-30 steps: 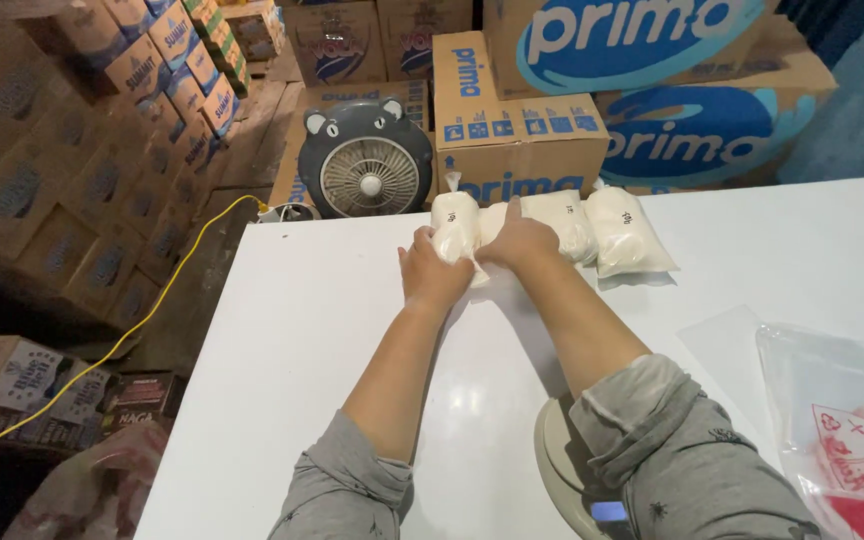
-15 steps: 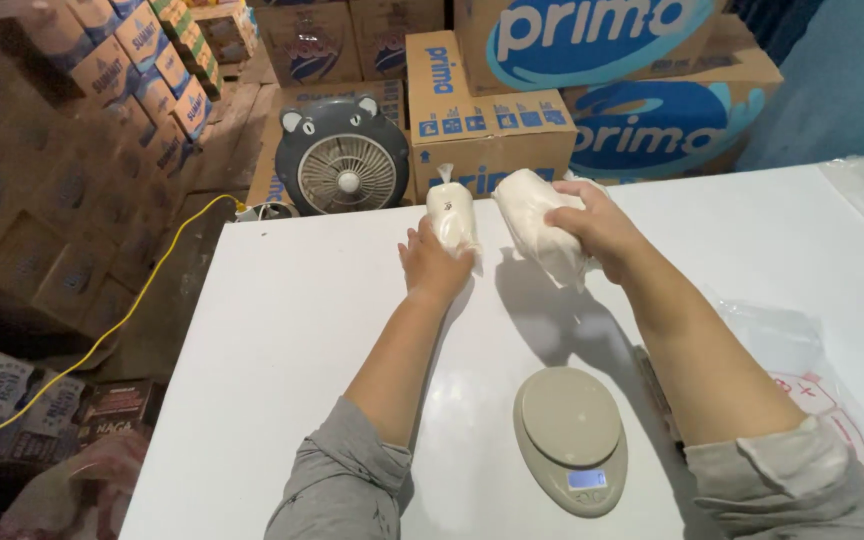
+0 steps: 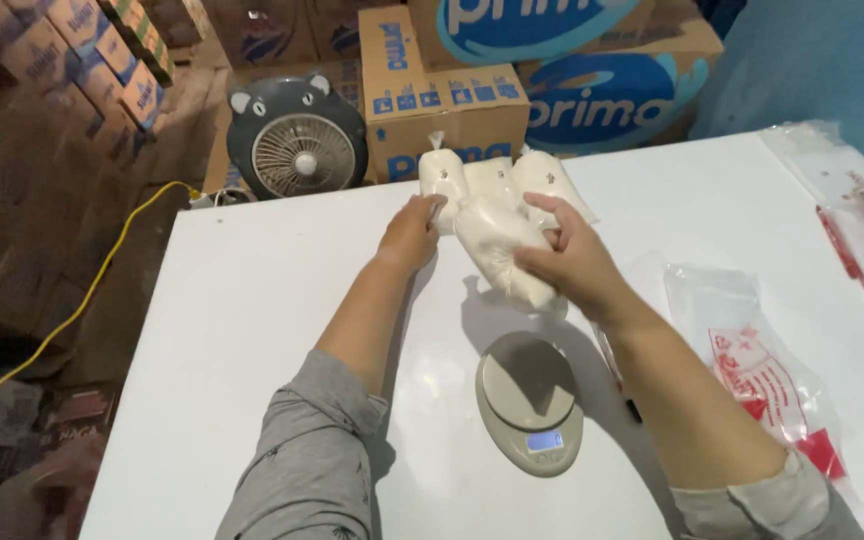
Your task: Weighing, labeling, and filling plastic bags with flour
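Fingers (image 3: 552,222) of right hand (image 3: 572,262) clamped round a soft white bag (image 3: 500,252), lifted clear of table (image 3: 252,300) and tilted over scale (image 3: 529,402); fingers of left hand (image 3: 410,232) together, resting flat against leftmost of three bags (image 3: 492,180) lined up at far table edge, no clear grip to tell. Held bag full of white powder or grain under thin clear film, sagging and bulging around the grip: probably soft, moderately heavy for its size, film likely slippery and easy to puncture, so best taken round the middle with the whole palm, or supported from below, not pinched at the knotted top. Row of bags touching one another, each twisted shut at the top. Behind table, brown cartons (image 3: 442,100) with blue and white printing, oval blue panels on the larger ones; further cartons (image 3: 72,60) stacked at left with blue and yellow labels. Grey fan (image 3: 297,150) with small ears beside cartons, yellow cable (image 3: 102,270) trailing down left. At right, flat empty clear bags (image 3: 762,370) with red print lying on table, more (image 3: 852,200) near far right edge
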